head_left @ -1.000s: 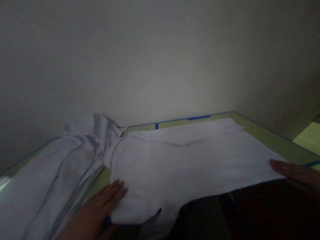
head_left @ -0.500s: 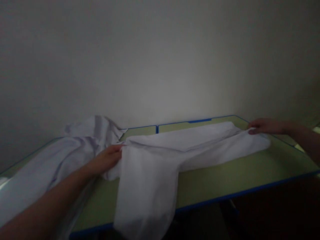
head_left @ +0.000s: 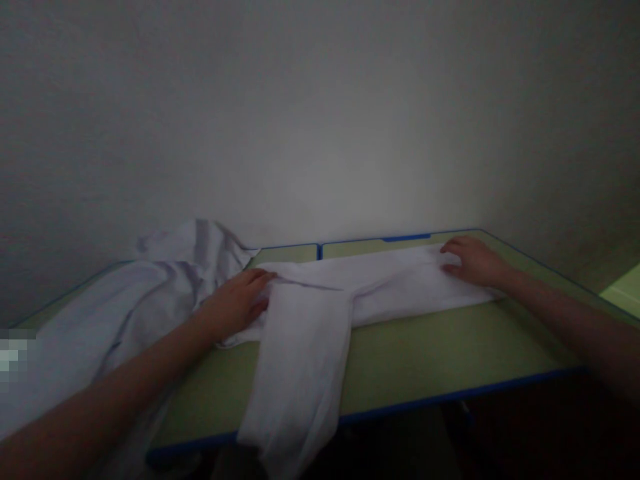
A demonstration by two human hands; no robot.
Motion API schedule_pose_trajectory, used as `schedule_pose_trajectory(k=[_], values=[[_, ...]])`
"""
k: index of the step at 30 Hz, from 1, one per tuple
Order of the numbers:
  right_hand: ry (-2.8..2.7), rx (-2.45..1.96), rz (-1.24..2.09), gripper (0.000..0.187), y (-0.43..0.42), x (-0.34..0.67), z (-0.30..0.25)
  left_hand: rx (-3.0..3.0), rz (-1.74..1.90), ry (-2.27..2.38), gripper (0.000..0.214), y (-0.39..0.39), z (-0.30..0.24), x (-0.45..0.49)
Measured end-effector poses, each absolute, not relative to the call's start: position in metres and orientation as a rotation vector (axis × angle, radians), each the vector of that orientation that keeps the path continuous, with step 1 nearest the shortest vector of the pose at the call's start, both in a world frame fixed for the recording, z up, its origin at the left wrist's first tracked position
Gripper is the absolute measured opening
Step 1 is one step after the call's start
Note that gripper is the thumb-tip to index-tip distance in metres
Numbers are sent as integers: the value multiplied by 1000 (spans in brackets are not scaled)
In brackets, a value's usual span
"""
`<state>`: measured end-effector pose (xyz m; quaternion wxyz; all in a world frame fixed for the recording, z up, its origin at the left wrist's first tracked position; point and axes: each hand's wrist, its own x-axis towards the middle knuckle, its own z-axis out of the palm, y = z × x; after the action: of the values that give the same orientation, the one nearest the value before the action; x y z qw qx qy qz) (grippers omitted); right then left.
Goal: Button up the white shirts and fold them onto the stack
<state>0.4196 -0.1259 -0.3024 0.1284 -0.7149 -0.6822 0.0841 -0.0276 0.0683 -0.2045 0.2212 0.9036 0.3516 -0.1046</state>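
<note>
A white garment (head_left: 380, 283) lies folded into a long band across the far part of a green table (head_left: 450, 347). One part of it (head_left: 300, 360) hangs toward me over the table's blue front edge. My left hand (head_left: 240, 300) rests flat on the band's left end, fingers stretched out. My right hand (head_left: 473, 261) presses flat on the band's right end, fingers spread.
A heap of other white cloth (head_left: 115, 313) covers the table's left side, bunched up against the plain wall (head_left: 320, 113). A second green surface (head_left: 623, 290) shows at the far right. Below the front edge it is dark.
The near half of the garment has been folded away from me onto the far half. Both hands carried the cloth to the far side and now lie flat on it.
</note>
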Motion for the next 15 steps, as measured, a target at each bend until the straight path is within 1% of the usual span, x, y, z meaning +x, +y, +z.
schedule_pose_trajectory(k=[4,6,8,11,13,15], values=[[-2268,-1624,306,24,-127,323,-267,2758,-502,394,50,43,-188,-40],[-2499,-924,306,23,-129,268,-245,2748,-556,206,56,28,-183,-41],[-2524,-524,237,21,-130,220,-226,2697,-553,163,58,16,-182,-42],[-2518,-318,177,24,-129,173,-216,2566,-454,262,45,9,-186,-41],[-2536,-291,192,24,-127,160,-218,2448,-369,380,34,9,-189,-39],[-2536,-291,247,21,-122,157,-221,2300,-340,523,28,14,-191,-34]])
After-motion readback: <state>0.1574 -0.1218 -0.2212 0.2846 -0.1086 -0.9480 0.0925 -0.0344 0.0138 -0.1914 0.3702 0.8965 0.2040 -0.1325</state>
